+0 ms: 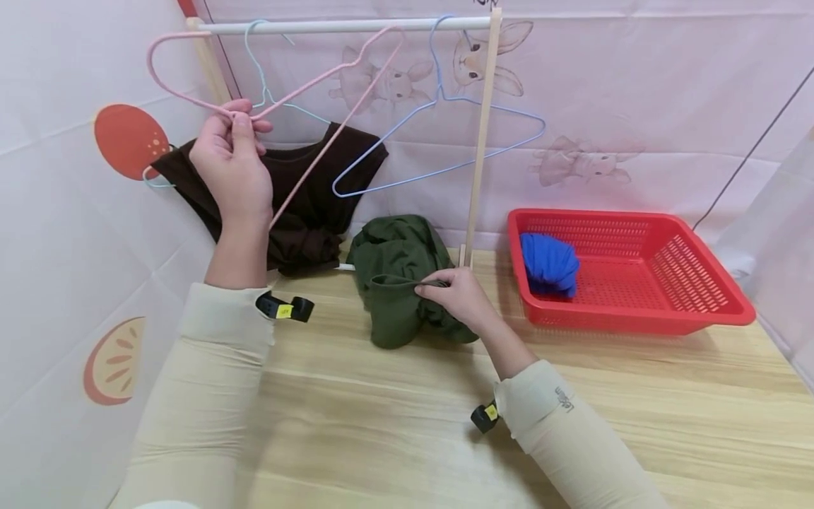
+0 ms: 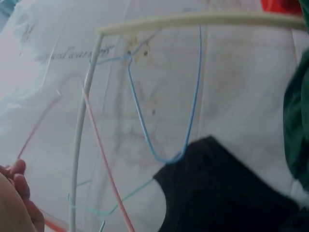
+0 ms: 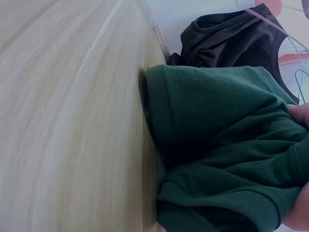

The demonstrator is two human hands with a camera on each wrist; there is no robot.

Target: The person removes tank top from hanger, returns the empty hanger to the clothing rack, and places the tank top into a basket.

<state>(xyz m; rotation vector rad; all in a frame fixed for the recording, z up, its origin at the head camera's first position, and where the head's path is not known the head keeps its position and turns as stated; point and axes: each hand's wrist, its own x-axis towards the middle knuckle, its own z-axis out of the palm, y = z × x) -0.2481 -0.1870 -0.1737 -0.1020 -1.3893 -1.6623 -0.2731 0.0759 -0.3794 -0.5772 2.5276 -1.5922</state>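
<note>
My left hand (image 1: 235, 159) is raised at the left of the head view and pinches a pink hanger (image 1: 349, 65) at its neck, below the hook. The hanger's body slants up to the right, apart from the table. Low over the table, my right hand (image 1: 463, 298) pinches the edge of a dark green garment (image 1: 407, 244) between thumb and fingers. That garment is bunched, with a hemmed opening facing the camera in the right wrist view (image 3: 207, 101). Only part of the left hand (image 2: 19, 198) shows in the left wrist view.
A white rod (image 1: 343, 27) on wooden posts carries a blue hanger (image 1: 439, 92) and a mint hanger (image 1: 259, 67). A dark sleeveless top (image 1: 343, 166) hangs behind my left hand. At the right, a red basket (image 1: 636, 318) holds a bundled blue cloth (image 1: 550, 265).
</note>
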